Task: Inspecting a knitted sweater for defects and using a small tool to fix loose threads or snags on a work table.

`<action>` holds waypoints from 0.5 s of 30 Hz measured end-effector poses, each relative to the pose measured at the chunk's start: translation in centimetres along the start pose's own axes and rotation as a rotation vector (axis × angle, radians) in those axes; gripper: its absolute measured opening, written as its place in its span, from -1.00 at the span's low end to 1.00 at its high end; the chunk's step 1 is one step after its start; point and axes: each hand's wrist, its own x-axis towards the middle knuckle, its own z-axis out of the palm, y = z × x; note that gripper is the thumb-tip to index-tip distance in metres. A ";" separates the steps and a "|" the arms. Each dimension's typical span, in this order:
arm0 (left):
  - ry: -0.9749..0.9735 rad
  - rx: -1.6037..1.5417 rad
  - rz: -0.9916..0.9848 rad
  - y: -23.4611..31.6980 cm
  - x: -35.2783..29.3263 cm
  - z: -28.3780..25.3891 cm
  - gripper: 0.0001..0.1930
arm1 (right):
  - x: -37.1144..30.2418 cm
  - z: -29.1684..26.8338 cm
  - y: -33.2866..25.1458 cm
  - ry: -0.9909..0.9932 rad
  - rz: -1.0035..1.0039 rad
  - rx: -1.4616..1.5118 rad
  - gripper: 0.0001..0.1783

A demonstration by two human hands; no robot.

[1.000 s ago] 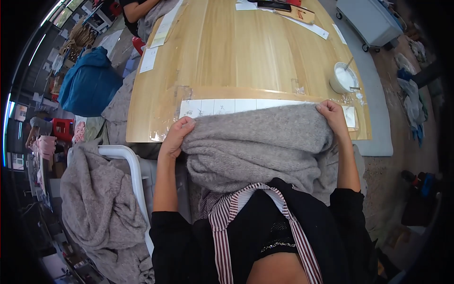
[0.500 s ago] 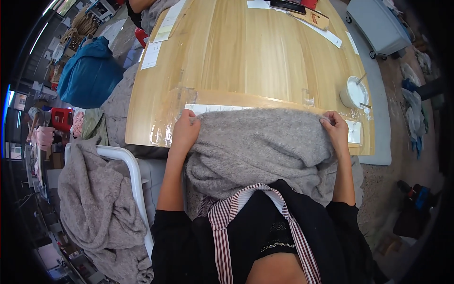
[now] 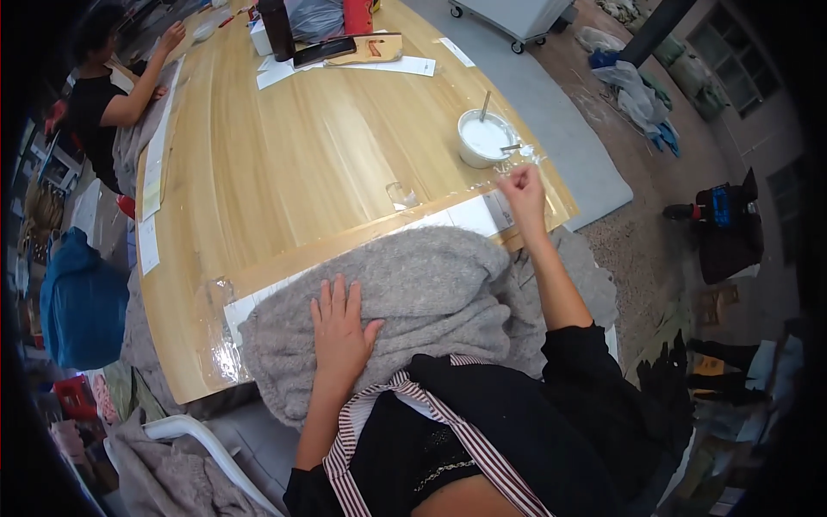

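Observation:
A grey fuzzy knitted garment lies bunched over the table's near edge, with its far edge over a strip of white paper. My left hand rests flat on the knit, fingers stretched out. Off the garment to the right, my right hand is raised over the table corner with its fingers curled together. Whatever may be in them is too small to make out. Just beyond that hand stands a tub of white paste, with one stick upright in it and another lying across its rim.
The wooden table has taped paper strips along its edges. A phone, a wooden board and a dark bottle stand at the far end. Another person sits at the far left. More grey knitwear fills a white-rimmed bin.
My view has swung to the right. My right hand has let go of the garment's right corner and moved toward the tub. My left hand has gone from pinching the edge to lying flat.

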 end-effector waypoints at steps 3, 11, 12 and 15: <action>0.059 0.017 0.010 -0.7 -0.7 0.8 -0.26 | 3.9 -1.1 0.1 0.104 -0.089 -0.172 -0.70; 0.143 -0.020 0.107 -0.5 -0.5 0.9 -0.31 | 8.8 -0.6 -2.1 -0.148 -0.178 -0.493 -0.72; 0.120 -0.014 0.095 -0.6 -0.5 0.9 -0.31 | 8.9 -0.9 -2.4 -0.133 -0.204 -0.492 -0.72; 0.108 -0.050 0.114 -0.6 -0.8 1.0 -0.34 | 9.0 -2.2 -2.7 0.058 -0.320 -0.186 -0.71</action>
